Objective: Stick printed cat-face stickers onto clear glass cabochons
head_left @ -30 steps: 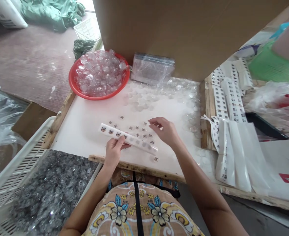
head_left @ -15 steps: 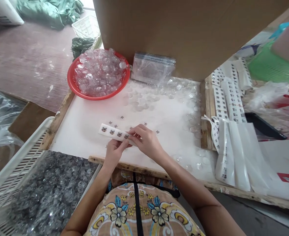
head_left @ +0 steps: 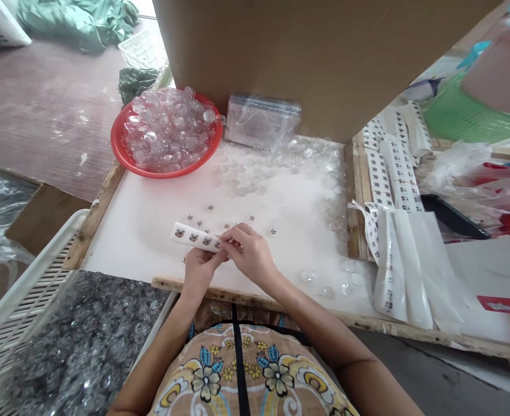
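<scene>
While left hand (head_left: 199, 270) and right hand (head_left: 251, 254) pinch a sticker strip (head_left: 186, 233), white tabletop (head_left: 133, 222) below, red basin (head_left: 163, 174) beyond, cardboard (head_left: 289, 52) behind

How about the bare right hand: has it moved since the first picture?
Yes: against the round red plastic bowl, the right hand moved left and lower in the view.

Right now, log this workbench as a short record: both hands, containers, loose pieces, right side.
Left hand: holds a white strip printed with dark animal heads
Right hand: fingers at the same strip; anything pinched is hidden
Red round plastic basin: heaped with clear rounded pieces
White slatted plastic crate: at the person's left, filled with shiny greyish pieces
Loose on white tabletop: small printed pieces near the hands; clear discs farther right
Right side: piled printed strips beyond a wooden rail
</scene>
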Available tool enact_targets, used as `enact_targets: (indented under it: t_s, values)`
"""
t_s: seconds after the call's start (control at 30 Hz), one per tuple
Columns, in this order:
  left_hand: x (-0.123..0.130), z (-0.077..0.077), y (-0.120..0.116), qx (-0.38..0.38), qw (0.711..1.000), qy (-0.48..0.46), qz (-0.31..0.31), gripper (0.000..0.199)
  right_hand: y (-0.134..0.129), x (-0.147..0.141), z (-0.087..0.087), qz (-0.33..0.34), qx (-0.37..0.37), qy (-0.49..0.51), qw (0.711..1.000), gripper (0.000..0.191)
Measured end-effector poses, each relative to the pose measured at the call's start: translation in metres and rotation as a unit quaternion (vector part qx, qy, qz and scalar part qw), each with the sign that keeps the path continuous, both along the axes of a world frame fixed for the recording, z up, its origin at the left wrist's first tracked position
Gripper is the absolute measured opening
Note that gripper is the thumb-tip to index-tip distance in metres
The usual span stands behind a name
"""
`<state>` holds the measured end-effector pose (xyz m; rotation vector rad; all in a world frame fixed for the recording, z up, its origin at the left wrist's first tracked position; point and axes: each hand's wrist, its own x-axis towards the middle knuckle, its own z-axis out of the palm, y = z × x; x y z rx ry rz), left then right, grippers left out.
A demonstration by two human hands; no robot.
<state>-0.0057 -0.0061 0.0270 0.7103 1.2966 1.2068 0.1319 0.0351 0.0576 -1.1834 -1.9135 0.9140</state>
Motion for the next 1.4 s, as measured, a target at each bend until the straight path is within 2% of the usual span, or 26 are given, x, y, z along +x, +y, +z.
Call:
enact_targets:
  t_s: [0.13, 0.27, 0.4, 0.53, 0.57, 0.63, 0.7, 0.8, 0.9, 1.0, 1.17, 1.4]
  values:
    - [0.001, 0.005, 0.001, 0.002, 1.0, 0.008, -0.003, 0.023, -0.006, -0.002, -0.001, -0.027, 0.07, -0.008, 0.997, 0.011]
    - [0.004, 0.009, 0.0, 0.01, 1.0, -0.019, 0.021, 0.025, -0.01, -0.001, -0.007, -0.031, 0.155, -0.042, 0.987, 0.014]
    - [0.006, 0.007, -0.001, 0.01, 0.999, -0.018, 0.036, 0.024, -0.013, -0.004, -0.007, -0.018, 0.177, -0.053, 0.983, 0.015]
    - [0.004, 0.006, -0.001, 0.006, 1.0, -0.008, 0.029, 0.028, -0.009, 0.001, 0.006, 0.022, 0.124, 0.041, 0.991, 0.012]
    - [0.004, 0.006, 0.0, -0.001, 1.0, -0.007, 0.03, 0.031, -0.004, 0.007, 0.009, 0.02, 0.1, 0.074, 0.992, 0.01]
    - [0.002, 0.006, 0.001, -0.018, 0.999, -0.002, 0.036, 0.034, 0.013, 0.029, 0.009, -0.028, 0.043, 0.122, 0.991, 0.007]
    - [0.0, 0.006, 0.002, -0.027, 0.999, 0.005, 0.043, 0.032, 0.035, 0.062, -0.001, -0.137, -0.024, 0.127, 0.982, 0.011]
    - [-0.001, 0.004, 0.002, -0.025, 0.999, -0.003, 0.042, 0.028, 0.067, 0.114, -0.031, -0.268, -0.118, 0.083, 0.953, 0.021]
    - [-0.001, 0.002, 0.003, -0.019, 0.999, -0.022, 0.036, 0.029, 0.082, 0.144, -0.059, -0.295, -0.181, 0.021, 0.938, 0.023]
    - [-0.001, 0.002, 0.004, -0.016, 0.999, -0.025, 0.037, 0.027, 0.083, 0.148, -0.07, -0.29, -0.191, -0.03, 0.937, 0.022]
    - [-0.002, 0.001, 0.005, -0.014, 0.999, -0.023, 0.039, 0.03, 0.081, 0.139, -0.069, -0.296, -0.185, -0.074, 0.934, 0.017]
    - [-0.001, 0.003, 0.003, -0.011, 0.999, -0.024, 0.039, 0.03, 0.079, 0.135, -0.079, -0.299, -0.075, -0.167, 0.936, 0.014]
